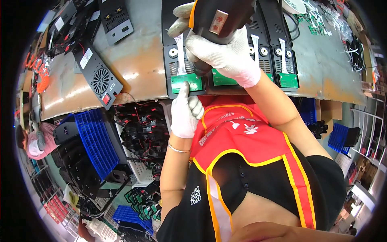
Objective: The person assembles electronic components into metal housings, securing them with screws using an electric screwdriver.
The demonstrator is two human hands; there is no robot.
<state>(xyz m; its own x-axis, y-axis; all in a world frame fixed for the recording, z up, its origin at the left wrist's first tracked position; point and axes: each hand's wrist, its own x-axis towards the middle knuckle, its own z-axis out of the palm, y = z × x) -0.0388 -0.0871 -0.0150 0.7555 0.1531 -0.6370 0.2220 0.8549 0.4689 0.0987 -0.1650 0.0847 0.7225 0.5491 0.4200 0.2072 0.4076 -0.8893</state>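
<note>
My gloved right hand [225,56] is wrapped round a black cordless power screwdriver [217,22]. Its dark nose points down beside a green circuit board [192,82], and its tip is hidden. Gloved fingertips also show along the tool's left side. On the board rests one outstretched digit of my gloved left hand [186,113]; the other fingers curl into the palm, hiding anything inside. The board lies at the near end of a black perforated panel [171,64], joined to a white ribbon cable [180,54]. Further right, similar panels carry another green board [288,80].
A black fan housing [100,78] with a red switch reaches over the table edge at left; another black panel [115,20] lies beyond it. Loose wires [354,54] lie at the right. Blue crates [96,141] stand below the table, and another person [40,141] is at far left.
</note>
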